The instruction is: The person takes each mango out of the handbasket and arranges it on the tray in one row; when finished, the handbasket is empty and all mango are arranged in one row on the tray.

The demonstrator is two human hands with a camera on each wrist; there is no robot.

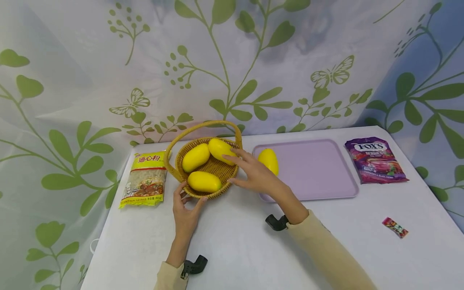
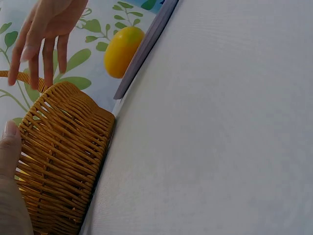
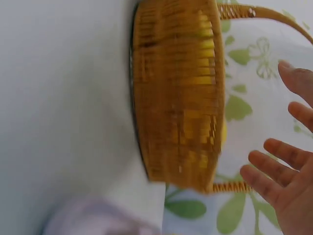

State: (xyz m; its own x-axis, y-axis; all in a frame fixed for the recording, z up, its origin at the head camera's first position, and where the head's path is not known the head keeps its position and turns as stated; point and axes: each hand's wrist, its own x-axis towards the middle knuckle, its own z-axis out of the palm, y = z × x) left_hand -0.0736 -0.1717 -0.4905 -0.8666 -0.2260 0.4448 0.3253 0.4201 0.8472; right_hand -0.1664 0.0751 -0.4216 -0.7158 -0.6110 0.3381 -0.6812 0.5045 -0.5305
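A yellow-brown wicker basket [image 1: 217, 192] with a tall handle holds a mango [image 1: 196, 158] at left, another mango [image 1: 221, 150] at the back right and a mango [image 1: 204, 182] at the front. My left hand [image 1: 185, 213] grips the basket's front left side, its thumb at the rim in the left wrist view. Over the basket's right side, my right hand [image 1: 255, 173] is spread with nothing in it, fingertips overlapping the back right mango in the head view. One more mango [image 1: 268, 161] lies on the left end of the lilac tray [image 1: 311, 169].
A yellow pasta bag [image 1: 144, 179] lies left of the basket. Right of the tray is a purple Fox's candy bag [image 1: 375, 160], with a small red wrapped candy [image 1: 395, 227] nearer the front. A leaf-patterned curtain [image 1: 253, 64] hangs behind the white table [image 1: 239, 245].
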